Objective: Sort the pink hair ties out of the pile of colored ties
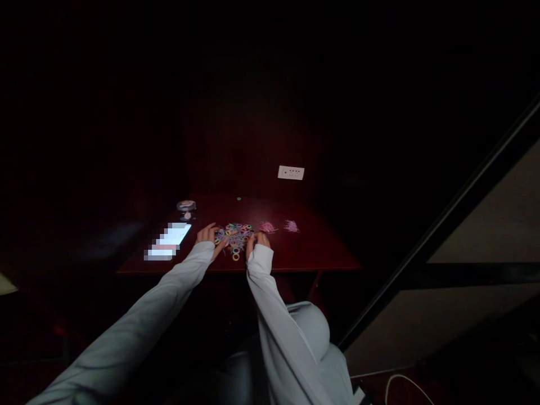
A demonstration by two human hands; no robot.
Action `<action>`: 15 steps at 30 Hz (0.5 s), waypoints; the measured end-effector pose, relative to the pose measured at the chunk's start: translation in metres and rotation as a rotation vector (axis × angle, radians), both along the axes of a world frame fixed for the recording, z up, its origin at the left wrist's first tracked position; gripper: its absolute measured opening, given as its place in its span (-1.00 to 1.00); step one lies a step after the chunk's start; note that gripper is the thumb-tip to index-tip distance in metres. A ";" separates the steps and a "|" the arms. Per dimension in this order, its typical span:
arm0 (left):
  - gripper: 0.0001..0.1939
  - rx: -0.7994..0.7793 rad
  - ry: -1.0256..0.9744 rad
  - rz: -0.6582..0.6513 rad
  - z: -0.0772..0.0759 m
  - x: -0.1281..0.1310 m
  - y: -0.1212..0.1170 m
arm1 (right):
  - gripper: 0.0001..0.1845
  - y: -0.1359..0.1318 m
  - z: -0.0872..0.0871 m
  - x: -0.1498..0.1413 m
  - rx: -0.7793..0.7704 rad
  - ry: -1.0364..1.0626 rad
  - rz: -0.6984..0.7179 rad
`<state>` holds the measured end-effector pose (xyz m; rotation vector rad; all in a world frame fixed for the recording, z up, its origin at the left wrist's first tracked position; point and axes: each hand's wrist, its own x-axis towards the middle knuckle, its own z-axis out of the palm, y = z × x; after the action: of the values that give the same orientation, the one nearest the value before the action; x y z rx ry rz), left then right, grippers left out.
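A heap of small coloured hair ties (pixel 234 237), mixed with thin strands, lies on the dark red table (pixel 312 256). My left hand (pixel 207 238) rests at the heap's left edge, with fingers and thumb apart around its side. At the right edge, my right hand (pixel 259 241) has its fingers bent inward and drawn together; anything between the fingertips is too small to make out. Just beyond my right hand sits a small pile of pink strands (pixel 267 226). A pile of purple strands (pixel 291 226) lies farther right.
On the left lies a lit phone (pixel 171 241), its screen blurred out. Behind it stands a round clear container (pixel 186 206) beside a small clear item (pixel 187 216). One green ring (pixel 238 198) lies toward the back. A white socket plate (pixel 291 172) is on the wall.
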<state>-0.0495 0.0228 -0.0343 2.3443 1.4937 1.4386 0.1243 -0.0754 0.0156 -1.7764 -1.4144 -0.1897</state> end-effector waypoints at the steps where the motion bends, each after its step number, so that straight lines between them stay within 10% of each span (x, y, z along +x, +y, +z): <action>1: -0.65 0.005 0.005 -0.019 0.001 -0.001 0.000 | -0.71 -0.001 0.002 -0.001 -0.029 0.018 0.003; 15: -0.68 -0.048 -0.011 -0.109 0.002 -0.007 0.004 | -0.64 -0.006 0.038 -0.045 -0.178 0.332 -0.036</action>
<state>-0.0561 0.0264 -0.0327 2.3453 1.3591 1.3734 0.0791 -0.0816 0.0537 -1.8754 -1.1896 0.2106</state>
